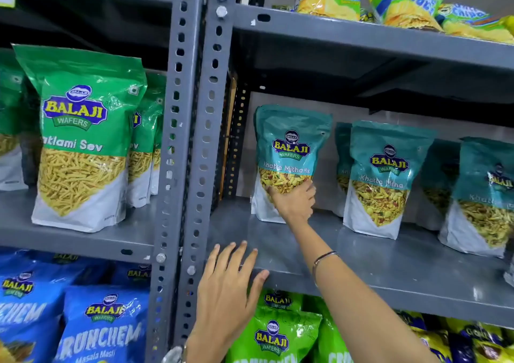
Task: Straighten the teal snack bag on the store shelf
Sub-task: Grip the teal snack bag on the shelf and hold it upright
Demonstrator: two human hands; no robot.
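Khatta Mitha Mix bag (289,151) stands left-most on the grey shelf (361,254), long axis upright, slightly tilted. Right hand (294,202) presses its lower front, fingers together. Left hand (228,287), fingers spread, rests on shelf edge, farther away.

view: single head-worn wide-angle camera | facing: forward, level with the middle grey shelf (361,262) | range: close, within arm's reach of the rack | tilt: slight, shelf lines slope down to the right | frame: upper shelf to lower shelf, upright post (192,140) near centre
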